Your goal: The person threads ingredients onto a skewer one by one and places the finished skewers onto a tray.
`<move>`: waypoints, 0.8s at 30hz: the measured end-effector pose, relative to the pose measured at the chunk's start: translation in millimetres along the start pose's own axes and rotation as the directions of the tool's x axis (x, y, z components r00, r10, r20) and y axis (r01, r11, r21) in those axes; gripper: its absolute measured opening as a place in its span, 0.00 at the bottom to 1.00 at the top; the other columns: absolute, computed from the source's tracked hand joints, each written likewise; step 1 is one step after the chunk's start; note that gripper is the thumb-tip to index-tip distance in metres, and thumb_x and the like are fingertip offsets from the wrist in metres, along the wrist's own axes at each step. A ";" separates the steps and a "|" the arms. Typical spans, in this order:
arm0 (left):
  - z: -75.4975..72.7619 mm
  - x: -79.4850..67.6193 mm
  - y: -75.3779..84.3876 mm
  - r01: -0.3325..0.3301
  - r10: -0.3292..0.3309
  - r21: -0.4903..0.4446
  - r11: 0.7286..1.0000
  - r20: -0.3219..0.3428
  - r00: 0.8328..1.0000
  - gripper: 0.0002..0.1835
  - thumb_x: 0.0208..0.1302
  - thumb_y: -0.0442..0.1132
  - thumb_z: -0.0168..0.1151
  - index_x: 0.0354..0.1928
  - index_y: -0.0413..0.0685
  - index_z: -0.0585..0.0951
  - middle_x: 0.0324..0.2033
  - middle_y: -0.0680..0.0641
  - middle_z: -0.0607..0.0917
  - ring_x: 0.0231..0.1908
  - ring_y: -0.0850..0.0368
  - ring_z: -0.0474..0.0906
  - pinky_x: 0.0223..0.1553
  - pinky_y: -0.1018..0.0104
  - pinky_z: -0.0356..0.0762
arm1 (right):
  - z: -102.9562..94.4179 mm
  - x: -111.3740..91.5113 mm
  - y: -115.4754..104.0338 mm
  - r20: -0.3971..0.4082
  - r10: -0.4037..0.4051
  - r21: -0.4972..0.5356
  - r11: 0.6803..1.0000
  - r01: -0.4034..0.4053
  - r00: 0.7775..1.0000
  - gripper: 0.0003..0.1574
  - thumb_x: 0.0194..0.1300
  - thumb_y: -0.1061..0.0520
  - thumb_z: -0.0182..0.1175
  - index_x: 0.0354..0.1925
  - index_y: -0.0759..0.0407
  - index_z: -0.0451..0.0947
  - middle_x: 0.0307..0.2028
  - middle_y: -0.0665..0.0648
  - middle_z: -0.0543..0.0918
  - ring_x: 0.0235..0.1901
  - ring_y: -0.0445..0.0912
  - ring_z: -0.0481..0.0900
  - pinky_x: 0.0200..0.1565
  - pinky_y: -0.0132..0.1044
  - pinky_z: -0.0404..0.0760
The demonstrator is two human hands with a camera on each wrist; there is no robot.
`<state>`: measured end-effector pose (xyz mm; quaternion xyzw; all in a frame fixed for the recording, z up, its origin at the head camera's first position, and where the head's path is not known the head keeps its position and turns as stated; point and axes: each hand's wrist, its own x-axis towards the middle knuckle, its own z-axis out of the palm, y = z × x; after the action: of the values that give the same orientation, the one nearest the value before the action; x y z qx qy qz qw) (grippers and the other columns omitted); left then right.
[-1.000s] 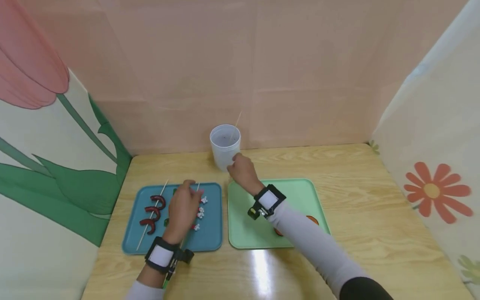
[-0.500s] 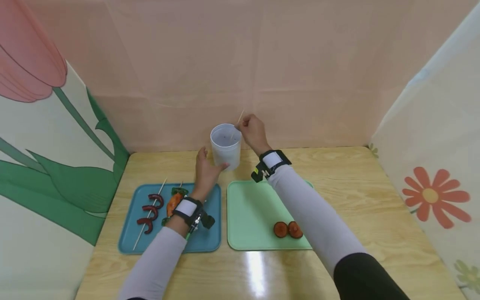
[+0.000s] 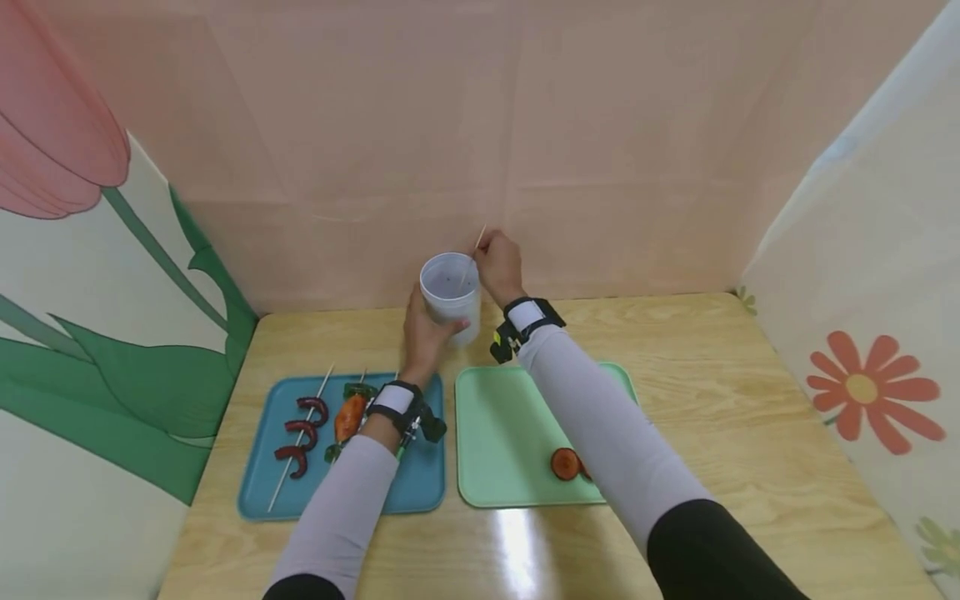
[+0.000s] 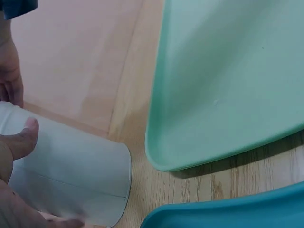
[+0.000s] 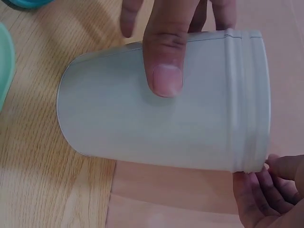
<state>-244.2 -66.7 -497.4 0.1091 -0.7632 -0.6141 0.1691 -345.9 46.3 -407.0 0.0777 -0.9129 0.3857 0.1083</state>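
Observation:
A white cup [image 3: 453, 307] stands at the back of the table near the wall. My left hand [image 3: 429, 333] holds its side, the thumb [image 5: 166, 76] lying across the front of the cup in the right wrist view. A thin wooden skewer [image 3: 481, 237] leans inside the cup and sticks up past the rim. At the cup's right rim, my right hand [image 3: 501, 262] pinches the skewer between thumb and fingers; the right wrist view shows these fingertips right at the rim, with the skewer hidden there.
A blue tray [image 3: 431, 487] at front left bears a skewer of dark red curled pieces [image 3: 300, 429] and an orange-and-green skewer [image 3: 348, 418], with more behind my left arm. Round reddish-brown slices [image 3: 566, 464] lie on a green tray [image 3: 495, 433], partly under my right arm.
My left hand left the blue tray and took hold of the cup. My right hand rose from the cup's lower side to the skewer at its rim.

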 end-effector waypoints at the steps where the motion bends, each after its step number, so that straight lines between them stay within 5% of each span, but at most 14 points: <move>1: 1.0 1.0 -0.3 -0.006 0.006 -0.006 1.000 -0.007 1.000 0.58 0.46 0.33 0.83 0.78 0.45 0.59 0.71 0.39 0.72 0.73 0.43 0.66 0.77 0.49 0.61 | -0.5 0.1 -0.1 -0.004 -0.003 -0.004 1.000 0.003 1.000 0.07 0.68 0.61 0.64 0.39 0.67 0.83 0.37 0.64 0.87 0.40 0.57 0.83 0.43 0.48 0.81; 7: 3.6 6.8 -3.6 0.005 -0.005 -0.009 1.000 -0.042 0.999 0.53 0.47 0.32 0.82 0.76 0.46 0.63 0.67 0.38 0.78 0.67 0.41 0.73 0.72 0.47 0.68 | -3.4 0.3 -0.6 -0.022 -0.014 0.001 1.000 0.014 1.000 0.07 0.68 0.62 0.62 0.38 0.67 0.83 0.36 0.63 0.86 0.38 0.55 0.82 0.40 0.44 0.79; 15: 3.3 15.3 -14.4 0.012 -0.013 -0.036 0.999 -0.035 0.999 0.53 0.47 0.32 0.82 0.75 0.48 0.64 0.65 0.40 0.79 0.66 0.42 0.74 0.71 0.47 0.68 | -5.3 4.1 4.8 -0.078 -0.078 0.131 0.987 0.088 0.994 0.05 0.69 0.64 0.61 0.37 0.68 0.78 0.36 0.65 0.87 0.37 0.54 0.85 0.37 0.35 0.81; 24: 0.2 14.3 -20.3 0.040 -0.040 -0.009 0.999 -0.001 0.999 0.56 0.52 0.38 0.81 0.78 0.43 0.57 0.73 0.36 0.69 0.74 0.40 0.66 0.76 0.47 0.62 | -19.3 0.2 2.0 -0.167 -0.106 0.353 0.922 0.160 0.980 0.06 0.72 0.64 0.59 0.42 0.67 0.74 0.39 0.65 0.84 0.39 0.53 0.87 0.39 0.32 0.89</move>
<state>-258.2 -76.4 -515.4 0.1240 -0.7578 -0.6208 0.1578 -343.8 61.6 -395.2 0.1302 -0.8076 0.5450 0.1839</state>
